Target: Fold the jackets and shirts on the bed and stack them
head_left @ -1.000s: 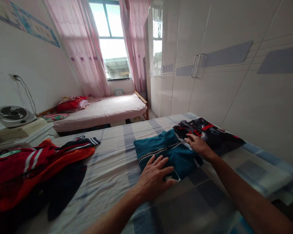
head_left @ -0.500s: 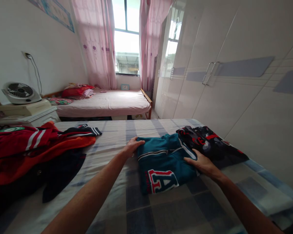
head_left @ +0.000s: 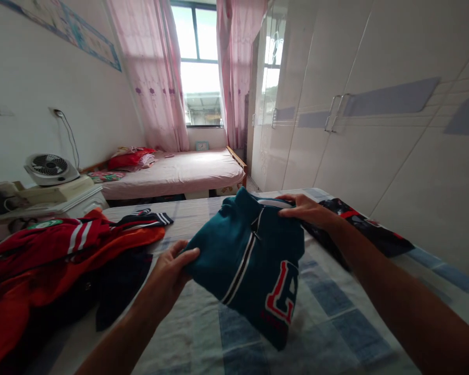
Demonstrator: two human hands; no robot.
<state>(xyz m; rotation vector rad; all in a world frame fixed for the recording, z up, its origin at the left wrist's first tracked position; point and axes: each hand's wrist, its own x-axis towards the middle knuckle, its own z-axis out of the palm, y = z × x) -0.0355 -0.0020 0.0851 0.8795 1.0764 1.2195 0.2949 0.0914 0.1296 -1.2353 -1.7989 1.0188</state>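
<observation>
A folded teal zip-up jacket (head_left: 226,250) with a red, white and dark letter patch hangs between my two hands, lifted and tilted over the bed. My left hand (head_left: 175,265) grips its left corner, thumb on top. At the collar end, my right hand (head_left: 307,209) pinches the upper right edge, its thumb over the cloth. The zip runs slantwise across the front. Behind my right forearm lies a black garment with red and grey patterning (head_left: 371,229), partly hidden by the arm.
On the left of the checked bed sheet (head_left: 195,323) lies a heap of red, orange and dark clothes (head_left: 78,255). A fan (head_left: 49,167) stands on a cabinet at far left. Beyond is a pink bed (head_left: 187,169); a white wardrobe (head_left: 336,156) lines the right side.
The teal jacket has been raised off the bed and turned, its zip now slanting downward. My left hand has moved left and nearer; my right hand has risen to the collar end.
</observation>
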